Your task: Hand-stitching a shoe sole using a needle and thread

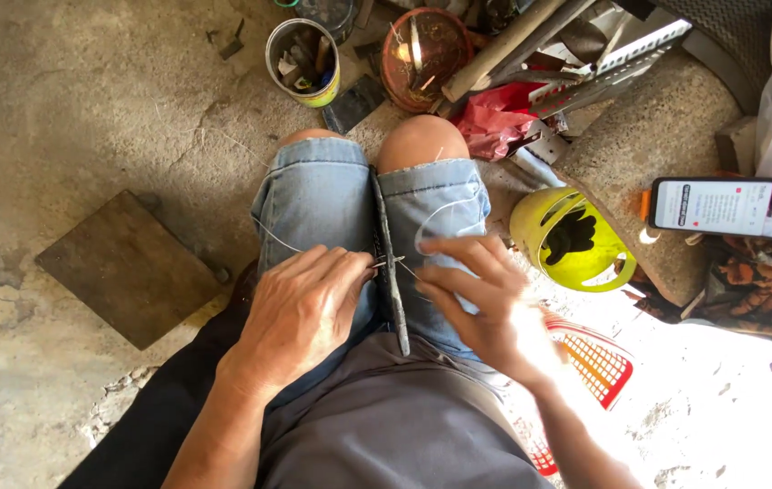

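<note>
From the head view, the person sits with knees together in pale blue cut-off denim shorts (318, 195), and a long, dark, narrow strip of leather-like material (390, 272) stands on edge, clamped between the thighs at the centre of the picture. The left hand (300, 312), at 7 o'clock from the strip, is closed in a pinch on a thin metal needle or awl (388, 263) whose tip meets the strip's edge. The right hand (481, 303), at 4 o'clock from the strip, has its fingers loosely curled and seems to hold a fine whitish thread (445, 213) that loops up over the right thigh; the exact grip is washed out by sunlight, so I cannot tell how firmly it closes.

At 12 o'clock on the concrete floor (60, 100) stand a tin can of small tools (303, 62) and a round rusty-orange bowl (426, 54). At 3 o'clock lie a yellow-green plastic helmet-like shell (567, 240) and a lit phone (735, 206).

The risks, as I judge them: the needle could slip off the stiff edge toward the right fingers, the thread could tangle around the knee, or the strip could slide down if the thighs relax.
</note>
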